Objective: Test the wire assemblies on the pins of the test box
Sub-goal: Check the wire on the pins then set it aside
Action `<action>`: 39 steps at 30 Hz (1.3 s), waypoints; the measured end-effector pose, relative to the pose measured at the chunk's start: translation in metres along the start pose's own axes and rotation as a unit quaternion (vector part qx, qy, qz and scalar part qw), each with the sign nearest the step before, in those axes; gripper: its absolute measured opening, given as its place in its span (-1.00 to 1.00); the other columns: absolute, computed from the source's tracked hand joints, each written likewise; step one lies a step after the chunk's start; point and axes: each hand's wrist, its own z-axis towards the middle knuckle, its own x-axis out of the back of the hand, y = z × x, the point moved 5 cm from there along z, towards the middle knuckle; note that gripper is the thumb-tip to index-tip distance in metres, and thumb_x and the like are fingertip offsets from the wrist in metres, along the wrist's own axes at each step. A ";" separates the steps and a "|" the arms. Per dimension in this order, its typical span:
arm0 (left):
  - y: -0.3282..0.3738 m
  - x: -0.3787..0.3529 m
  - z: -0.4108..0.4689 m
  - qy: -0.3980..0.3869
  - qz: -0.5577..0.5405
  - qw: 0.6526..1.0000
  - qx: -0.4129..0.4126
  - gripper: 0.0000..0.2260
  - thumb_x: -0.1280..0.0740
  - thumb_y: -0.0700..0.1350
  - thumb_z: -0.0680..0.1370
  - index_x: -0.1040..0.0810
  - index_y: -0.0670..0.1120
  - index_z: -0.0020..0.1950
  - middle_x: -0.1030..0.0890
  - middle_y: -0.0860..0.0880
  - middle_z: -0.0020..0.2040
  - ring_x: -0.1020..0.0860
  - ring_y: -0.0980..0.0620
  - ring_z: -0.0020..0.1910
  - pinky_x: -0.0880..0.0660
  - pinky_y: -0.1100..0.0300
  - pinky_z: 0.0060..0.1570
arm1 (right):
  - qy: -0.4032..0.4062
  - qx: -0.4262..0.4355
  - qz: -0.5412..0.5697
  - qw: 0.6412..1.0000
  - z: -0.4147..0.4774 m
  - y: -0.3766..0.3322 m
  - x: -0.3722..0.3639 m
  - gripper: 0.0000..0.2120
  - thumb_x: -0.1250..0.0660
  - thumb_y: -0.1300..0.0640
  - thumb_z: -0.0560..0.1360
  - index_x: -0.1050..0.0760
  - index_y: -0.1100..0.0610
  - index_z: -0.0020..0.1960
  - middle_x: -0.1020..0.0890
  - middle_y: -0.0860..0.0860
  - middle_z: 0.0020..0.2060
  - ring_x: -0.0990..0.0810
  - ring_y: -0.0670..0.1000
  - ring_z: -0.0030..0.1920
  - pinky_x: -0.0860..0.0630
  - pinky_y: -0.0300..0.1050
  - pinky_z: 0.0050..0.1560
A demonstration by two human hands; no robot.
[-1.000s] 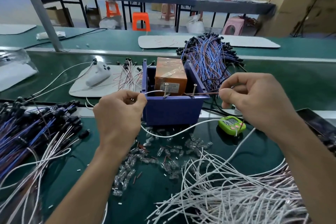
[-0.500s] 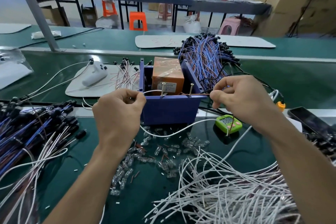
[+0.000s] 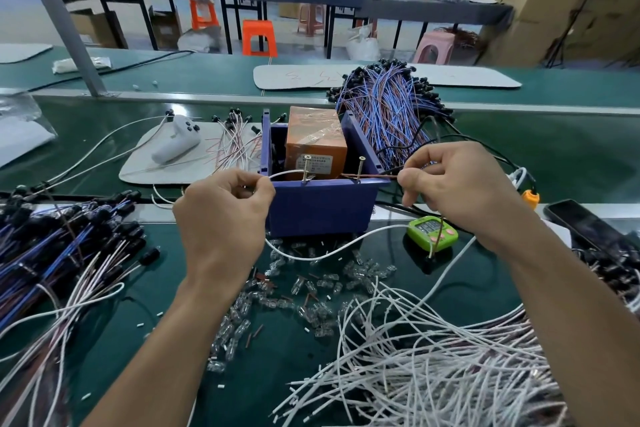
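head view: left hand (image 3: 221,215) pinches white wire (image 3: 287,173) on left pin (image 3: 305,168); right hand (image 3: 460,191) pinches brown wire (image 3: 374,176) on right pin (image 3: 360,168) of blue box (image 3: 322,208).

Bright, even light; edges bowed, blurred.

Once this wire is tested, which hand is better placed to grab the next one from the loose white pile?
Probably the right hand: the white pile lies just below its forearm; the left hand pinches a white lead at the blue box's opposite corner.
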 end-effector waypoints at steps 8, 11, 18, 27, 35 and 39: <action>0.004 0.002 -0.001 0.006 0.004 1.000 0.000 -0.70 -0.52 -0.02 0.48 -0.51 0.25 -0.36 -0.53 0.30 -0.47 -0.57 0.25 -0.44 -0.59 0.15 -0.29 | -0.005 0.003 -0.001 1.000 -0.002 0.000 0.002 -0.86 -0.43 0.16 0.54 -0.63 0.08 -0.20 -0.72 0.00 -0.39 -0.36 -0.07 -0.51 -0.37 -0.21 -0.48; 0.003 0.002 -0.001 0.006 0.002 1.000 0.004 -0.72 -0.51 -0.02 0.48 -0.53 0.23 -0.36 -0.56 0.27 -0.46 -0.58 0.23 -0.43 -0.60 0.12 -0.27 | 0.002 0.002 -0.001 1.000 -0.002 0.000 0.002 -0.86 -0.43 0.16 0.54 -0.62 0.08 -0.20 -0.72 0.00 -0.39 -0.33 -0.09 -0.54 -0.34 -0.25 -0.50; -0.001 -0.001 -0.001 0.008 -0.003 1.000 -0.002 -0.78 -0.50 -0.02 0.48 -0.59 0.19 -0.34 -0.56 0.25 -0.46 -0.58 0.21 -0.45 -0.58 0.17 -0.30 | 0.012 -0.004 -0.011 1.000 -0.001 -0.001 0.003 -0.85 -0.43 0.15 0.55 -0.63 0.08 -0.21 -0.71 -0.02 -0.40 -0.32 -0.16 -0.60 -0.33 -0.29 -0.54; -0.003 0.001 0.000 0.015 -0.013 1.000 0.001 -0.74 -0.49 0.00 0.46 -0.54 0.21 -0.39 -0.59 0.23 -0.47 -0.58 0.18 -0.46 -0.59 0.15 -0.29 | 0.008 -0.018 0.021 1.000 -0.008 -0.003 0.001 -0.84 -0.45 0.16 0.53 -0.63 0.10 -0.24 -0.71 0.03 -0.41 -0.36 -0.01 -0.51 -0.35 -0.17 -0.39; 0.004 0.002 -0.004 0.003 -0.082 0.997 -0.001 -0.90 -0.44 0.01 0.40 -0.62 0.11 -0.32 -0.62 0.21 -0.40 -0.54 0.16 -0.48 -0.41 0.34 -0.45 | -0.070 0.007 -0.018 0.997 -0.029 -0.023 0.010 -0.87 -0.48 0.13 0.50 -0.65 0.00 -0.22 -0.68 0.03 -0.45 -0.29 -0.11 -0.59 -0.26 -0.37 -0.56; 0.008 0.004 -0.005 0.004 -0.095 0.995 -0.008 -0.92 -0.43 0.01 0.40 -0.62 0.09 -0.30 -0.62 0.20 -0.41 -0.52 0.15 -0.50 -0.44 0.28 -0.41 | -0.071 0.012 -0.016 0.997 -0.042 -0.027 0.014 -0.85 -0.49 0.15 0.51 -0.64 0.07 -0.24 -0.67 0.04 -0.47 -0.28 -0.14 -0.61 -0.23 -0.38 -0.57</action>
